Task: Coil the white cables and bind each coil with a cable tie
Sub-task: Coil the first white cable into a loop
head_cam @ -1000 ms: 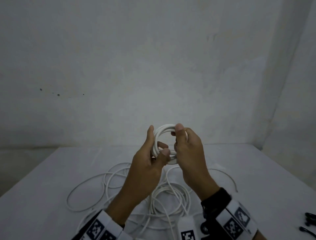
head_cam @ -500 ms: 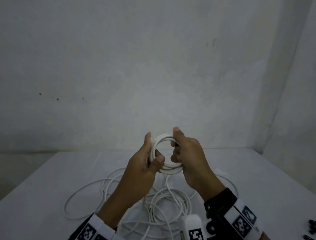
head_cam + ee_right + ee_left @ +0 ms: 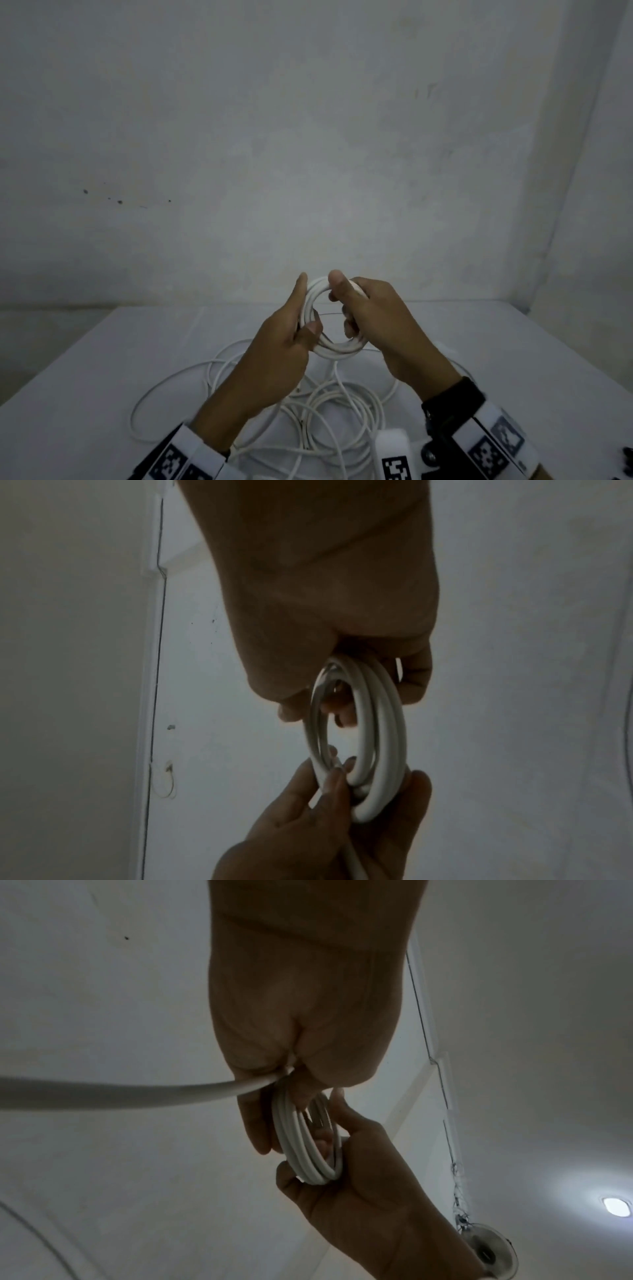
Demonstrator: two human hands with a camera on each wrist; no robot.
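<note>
A small white cable coil (image 3: 337, 349) is held up above the table between both hands. My left hand (image 3: 301, 329) grips its left side, thumb across the strands and fingers behind. My right hand (image 3: 356, 308) grips the right side, thumb on the top of the ring. The left wrist view shows the coil (image 3: 308, 1150) edge-on, with a loose length of cable (image 3: 120, 1093) running off to the left. In the right wrist view the coil (image 3: 373, 737) hangs from my right fingers, my left hand (image 3: 342, 804) pinching its far end. Loose white cables (image 3: 325, 411) lie tangled on the table below.
The white table (image 3: 102, 394) stands in a corner of grey walls. A white tagged block (image 3: 394, 455) sits near my right wrist. Small dark items (image 3: 625, 464) lie at the table's right front edge.
Both hands have lowered slightly with the coil and moved a little apart, and the ring now shows more open and face-on. The grips have shifted along the ring.
</note>
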